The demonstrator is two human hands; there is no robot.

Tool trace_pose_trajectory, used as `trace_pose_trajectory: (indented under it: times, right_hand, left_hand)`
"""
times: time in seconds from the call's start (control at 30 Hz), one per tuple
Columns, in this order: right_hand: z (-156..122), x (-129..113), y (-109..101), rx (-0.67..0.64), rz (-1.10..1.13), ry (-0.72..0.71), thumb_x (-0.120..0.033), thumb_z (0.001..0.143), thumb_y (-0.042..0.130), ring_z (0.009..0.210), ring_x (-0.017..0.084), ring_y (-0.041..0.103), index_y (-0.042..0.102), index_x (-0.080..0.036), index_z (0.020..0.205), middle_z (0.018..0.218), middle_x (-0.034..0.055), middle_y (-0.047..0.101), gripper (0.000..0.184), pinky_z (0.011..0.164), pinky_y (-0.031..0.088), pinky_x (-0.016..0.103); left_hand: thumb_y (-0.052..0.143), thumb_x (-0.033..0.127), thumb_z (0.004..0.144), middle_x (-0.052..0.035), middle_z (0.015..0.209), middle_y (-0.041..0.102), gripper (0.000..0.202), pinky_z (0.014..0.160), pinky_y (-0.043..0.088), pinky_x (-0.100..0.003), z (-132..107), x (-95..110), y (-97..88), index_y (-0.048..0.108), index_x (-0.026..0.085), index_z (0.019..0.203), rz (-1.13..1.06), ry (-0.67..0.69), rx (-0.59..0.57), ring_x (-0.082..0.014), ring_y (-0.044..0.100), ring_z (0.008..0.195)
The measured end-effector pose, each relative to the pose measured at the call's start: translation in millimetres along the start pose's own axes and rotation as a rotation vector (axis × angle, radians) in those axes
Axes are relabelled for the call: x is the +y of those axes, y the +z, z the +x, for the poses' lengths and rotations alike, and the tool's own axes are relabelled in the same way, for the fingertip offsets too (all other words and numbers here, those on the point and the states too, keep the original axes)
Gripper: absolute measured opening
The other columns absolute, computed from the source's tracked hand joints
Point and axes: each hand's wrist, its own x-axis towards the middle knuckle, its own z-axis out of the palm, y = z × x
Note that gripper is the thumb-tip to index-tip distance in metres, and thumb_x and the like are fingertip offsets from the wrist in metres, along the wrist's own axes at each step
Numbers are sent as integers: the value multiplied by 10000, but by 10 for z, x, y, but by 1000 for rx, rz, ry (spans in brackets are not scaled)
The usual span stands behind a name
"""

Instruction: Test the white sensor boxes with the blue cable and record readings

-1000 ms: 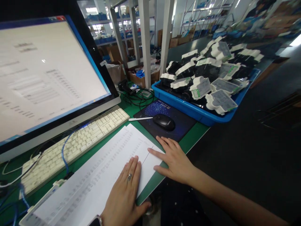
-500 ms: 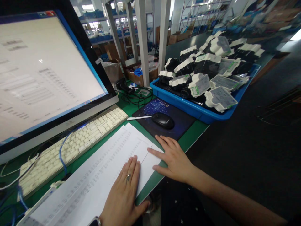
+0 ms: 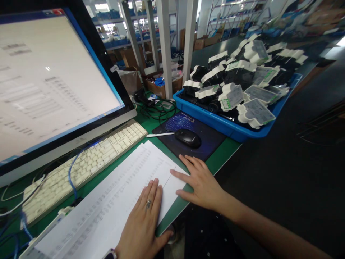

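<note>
A long printed paper sheet (image 3: 113,201) lies along the front of the green desk. My left hand (image 3: 144,219) lies flat on it, fingers stretched out, a ring on one finger. My right hand (image 3: 199,181) rests flat at the sheet's right end, fingers spread, holding nothing. Just beyond my right hand a black mouse (image 3: 188,138) sits on a dark mouse pad (image 3: 207,144), with a white pen (image 3: 160,135) beside it.
A large monitor (image 3: 51,82) stands at the left above a cream keyboard (image 3: 86,165) with a blue cable across it. A blue tray (image 3: 223,124) heaped with several black-and-white devices sits at the right. Cables lie behind the mouse pad. White posts rise behind.
Both hands stay flat on the paper. Only the camera view has shifted slightly.
</note>
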Motion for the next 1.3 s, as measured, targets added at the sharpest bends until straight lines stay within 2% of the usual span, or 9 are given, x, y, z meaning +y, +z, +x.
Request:
trace_pose_trajectory:
  times: [0.43,0.9,1.17,1.3]
  right_hand:
    - [2,-13,-15,-4,35,27,-527,786,578,1260,333,340,534,-331,1258,1432,143,343,513,991,301,515]
    - [12,-14,-24,-3,32,33,-535,773,589,1253,333,346,540,-324,1253,1418,152,359,526,985,307,515]
    - [7,-26,-30,-2,23,39,-506,764,608,1253,327,351,547,-307,1248,1425,138,360,527,984,322,514]
    - [-5,-24,-25,22,11,80,-486,728,640,1252,339,351,561,-241,1237,1415,160,369,570,972,347,523]
  left_hand:
    - [631,437,697,-200,1472,248,983,979,455,-438,7,15,-18,109,66,1443,-16,-22,25,-327,321,1320]
    - [654,413,680,-222,1467,248,973,976,455,-445,-6,56,6,157,32,1425,35,-19,37,-336,328,1315]
    - [619,439,729,-204,1485,198,987,995,434,-463,-4,38,-6,47,82,1449,-37,-33,-6,-338,296,1330]
    - [619,426,738,-199,1490,180,996,1002,426,-472,-7,31,-19,6,99,1451,-75,-36,-26,-339,277,1338]
